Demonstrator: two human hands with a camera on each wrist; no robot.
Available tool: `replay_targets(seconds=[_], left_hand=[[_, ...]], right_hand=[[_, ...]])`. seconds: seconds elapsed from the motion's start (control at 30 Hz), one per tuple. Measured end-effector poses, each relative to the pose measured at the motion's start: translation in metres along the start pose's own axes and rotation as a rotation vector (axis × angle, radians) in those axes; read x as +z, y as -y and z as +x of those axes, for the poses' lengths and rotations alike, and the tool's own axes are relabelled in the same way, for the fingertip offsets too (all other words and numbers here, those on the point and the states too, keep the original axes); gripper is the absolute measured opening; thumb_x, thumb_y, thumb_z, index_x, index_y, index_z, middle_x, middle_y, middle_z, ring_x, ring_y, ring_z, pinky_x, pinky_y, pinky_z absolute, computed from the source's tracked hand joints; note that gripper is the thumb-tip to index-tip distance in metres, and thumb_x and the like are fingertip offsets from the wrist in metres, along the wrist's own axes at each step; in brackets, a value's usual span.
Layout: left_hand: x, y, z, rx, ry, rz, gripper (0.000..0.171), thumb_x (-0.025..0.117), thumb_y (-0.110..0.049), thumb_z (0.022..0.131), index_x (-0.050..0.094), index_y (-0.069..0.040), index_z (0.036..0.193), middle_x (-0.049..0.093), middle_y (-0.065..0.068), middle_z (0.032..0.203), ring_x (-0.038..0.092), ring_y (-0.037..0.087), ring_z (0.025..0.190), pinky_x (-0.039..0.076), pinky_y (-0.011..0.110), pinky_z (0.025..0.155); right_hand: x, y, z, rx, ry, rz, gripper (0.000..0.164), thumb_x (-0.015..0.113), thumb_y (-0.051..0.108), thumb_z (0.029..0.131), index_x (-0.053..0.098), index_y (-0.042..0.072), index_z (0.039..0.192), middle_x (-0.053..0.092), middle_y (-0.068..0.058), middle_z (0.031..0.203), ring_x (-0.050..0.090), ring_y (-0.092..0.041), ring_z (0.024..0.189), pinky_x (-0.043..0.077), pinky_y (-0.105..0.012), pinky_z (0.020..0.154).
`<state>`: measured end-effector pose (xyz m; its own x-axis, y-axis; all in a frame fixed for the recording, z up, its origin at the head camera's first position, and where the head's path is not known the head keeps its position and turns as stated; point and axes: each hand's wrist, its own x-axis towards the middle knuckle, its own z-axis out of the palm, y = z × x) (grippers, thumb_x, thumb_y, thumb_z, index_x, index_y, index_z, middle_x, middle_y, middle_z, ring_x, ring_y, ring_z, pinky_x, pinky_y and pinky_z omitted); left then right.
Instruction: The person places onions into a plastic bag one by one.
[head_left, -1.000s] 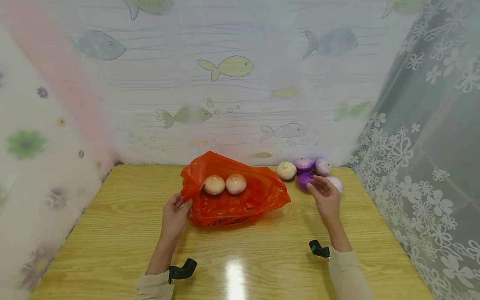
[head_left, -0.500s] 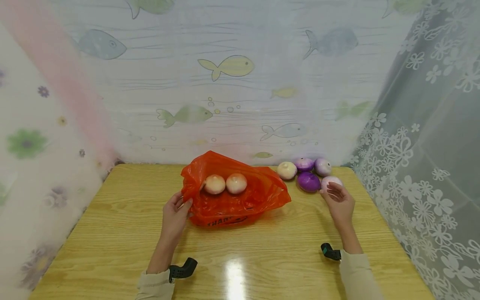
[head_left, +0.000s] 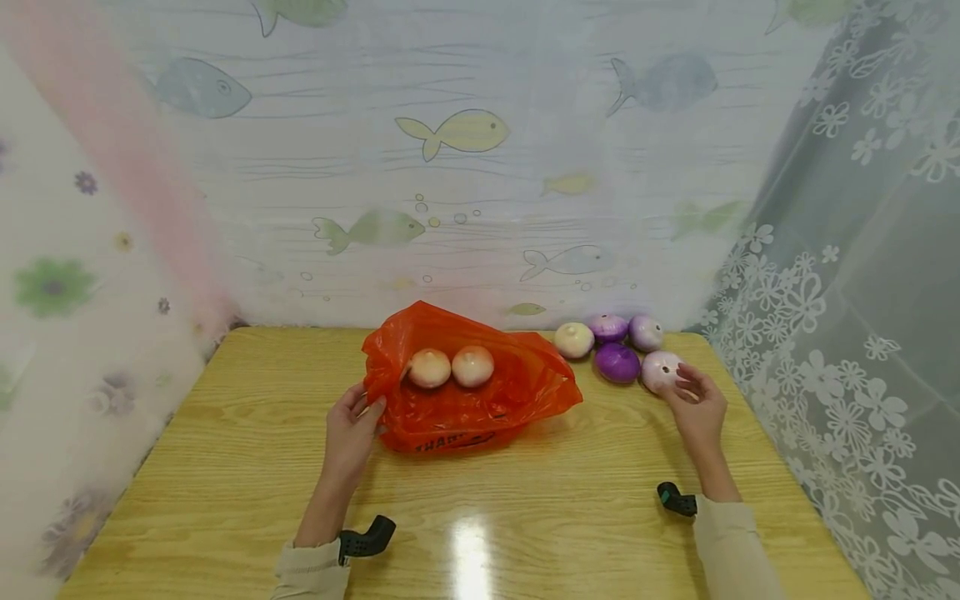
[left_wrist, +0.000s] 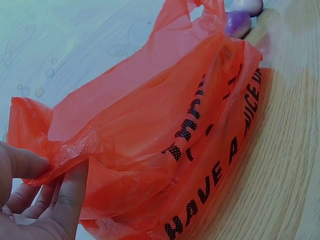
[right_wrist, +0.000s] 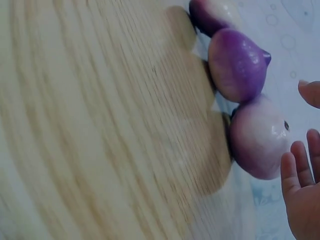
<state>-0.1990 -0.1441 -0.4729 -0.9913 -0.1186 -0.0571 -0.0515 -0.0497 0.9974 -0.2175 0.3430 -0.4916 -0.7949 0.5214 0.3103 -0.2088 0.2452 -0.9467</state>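
My left hand (head_left: 351, 432) pinches the left edge of a red plastic bag (head_left: 450, 410), which lies mouth-up on the table. In the left wrist view, thumb and fingers grip the bag's rim (left_wrist: 75, 152). Two pale onions (head_left: 429, 368) sit side by side inside. At the right, my right hand (head_left: 699, 414) is beside a pale purple onion (head_left: 658, 369), its fingers extended and apart from the thumb. The right wrist view shows the fingertips (right_wrist: 289, 165) close to that onion (right_wrist: 260, 137); whether they touch it, I cannot tell.
A dark purple onion (head_left: 617, 364), a cream onion (head_left: 573, 340) and two more purple onions (head_left: 608, 327) cluster at the table's back right. A patterned curtain (head_left: 480, 183) hangs behind the wooden table (head_left: 525, 508).
My right hand has moved rightward from over the dark purple onion to the pale purple one, uncovering the dark one. The left hand and bag have stayed in place.
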Motion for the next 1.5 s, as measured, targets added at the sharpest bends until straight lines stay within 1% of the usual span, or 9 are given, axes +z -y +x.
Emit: replay_targets(seconds=[0.1, 0.2, 0.3, 0.47, 0.6, 0.77, 0.97, 1.2, 1.5], left_hand=[[0.0, 0.001, 0.001, -0.001, -0.003, -0.01, 0.038, 0.052, -0.006, 0.105, 0.048, -0.002, 0.143, 0.06, 0.016, 0.134, 0.064, 0.005, 0.093, 0.055, 0.021, 0.074], [0.0, 0.002, 0.002, 0.001, -0.003, -0.014, 0.038, 0.052, -0.006, 0.105, 0.048, -0.002, 0.143, 0.06, 0.016, 0.133, 0.065, 0.005, 0.093, 0.056, 0.022, 0.074], [-0.001, 0.002, 0.002, 0.001, -0.002, -0.015, 0.039, 0.053, -0.006, 0.105, 0.047, -0.002, 0.143, 0.06, 0.017, 0.134, 0.065, 0.005, 0.094, 0.056, 0.022, 0.074], [-0.001, 0.002, 0.002, 0.001, 0.0, -0.017, 0.039, 0.052, -0.006, 0.105, 0.047, -0.001, 0.144, 0.059, 0.017, 0.135, 0.065, 0.004, 0.095, 0.056, 0.022, 0.075], [-0.001, 0.002, 0.002, 0.004, -0.003, -0.019, 0.038, 0.053, -0.006, 0.105, 0.047, -0.002, 0.143, 0.06, 0.016, 0.133, 0.065, 0.005, 0.094, 0.056, 0.022, 0.074], [-0.002, 0.001, 0.001, 0.001, -0.006, -0.01, 0.038, 0.053, -0.007, 0.105, 0.048, -0.002, 0.142, 0.062, 0.01, 0.129, 0.064, 0.005, 0.092, 0.055, 0.021, 0.072], [-0.002, 0.001, 0.002, -0.003, -0.009, -0.01, 0.038, 0.053, -0.007, 0.105, 0.048, -0.003, 0.143, 0.062, 0.011, 0.129, 0.065, 0.005, 0.092, 0.055, 0.02, 0.072], [-0.002, 0.001, 0.002, -0.011, -0.001, -0.013, 0.04, 0.052, -0.008, 0.106, 0.046, -0.003, 0.145, 0.058, 0.016, 0.136, 0.064, 0.005, 0.093, 0.054, 0.019, 0.073], [-0.003, 0.001, 0.002, -0.014, 0.002, -0.006, 0.041, 0.052, -0.009, 0.106, 0.045, -0.004, 0.146, 0.056, 0.018, 0.139, 0.063, 0.005, 0.093, 0.054, 0.019, 0.073]], right_hand=[[-0.003, -0.013, 0.007, 0.041, -0.015, -0.069, 0.047, 0.075, -0.004, 0.086, 0.059, -0.012, 0.129, 0.06, -0.018, 0.123, 0.058, -0.008, 0.093, 0.048, -0.007, 0.077], [-0.004, -0.023, 0.012, 0.085, -0.03, -0.114, 0.052, 0.077, 0.001, 0.087, 0.058, -0.008, 0.134, 0.056, -0.016, 0.131, 0.055, -0.007, 0.096, 0.046, -0.006, 0.077], [-0.004, -0.027, 0.015, 0.122, -0.036, -0.136, 0.056, 0.078, 0.004, 0.087, 0.056, -0.005, 0.137, 0.053, -0.012, 0.134, 0.052, -0.008, 0.099, 0.046, -0.005, 0.076], [-0.006, -0.027, 0.017, 0.163, -0.027, -0.169, 0.06, 0.078, 0.008, 0.088, 0.053, -0.003, 0.141, 0.051, -0.014, 0.14, 0.047, -0.012, 0.105, 0.043, -0.009, 0.081], [-0.008, -0.027, 0.02, 0.189, 0.019, -0.215, 0.063, 0.076, 0.012, 0.09, 0.049, 0.0, 0.146, 0.048, -0.016, 0.147, 0.046, -0.015, 0.111, 0.04, -0.014, 0.085], [-0.01, -0.028, 0.023, 0.226, 0.102, -0.265, 0.07, 0.074, 0.017, 0.093, 0.041, 0.004, 0.153, 0.042, -0.017, 0.153, 0.045, -0.022, 0.119, 0.04, -0.014, 0.081], [-0.011, -0.029, 0.026, 0.229, 0.157, -0.305, 0.077, 0.073, 0.018, 0.093, 0.033, 0.003, 0.157, 0.039, -0.021, 0.155, 0.044, -0.027, 0.125, 0.039, -0.01, 0.079], [-0.01, -0.03, 0.028, 0.24, 0.208, -0.325, 0.082, 0.073, 0.022, 0.094, 0.027, 0.004, 0.159, 0.037, -0.023, 0.156, 0.045, -0.033, 0.13, 0.038, -0.011, 0.081], [-0.008, -0.033, 0.033, 0.216, 0.222, -0.33, 0.082, 0.074, 0.018, 0.093, 0.028, 0.004, 0.159, 0.039, -0.024, 0.154, 0.046, -0.035, 0.13, 0.038, -0.01, 0.079]])
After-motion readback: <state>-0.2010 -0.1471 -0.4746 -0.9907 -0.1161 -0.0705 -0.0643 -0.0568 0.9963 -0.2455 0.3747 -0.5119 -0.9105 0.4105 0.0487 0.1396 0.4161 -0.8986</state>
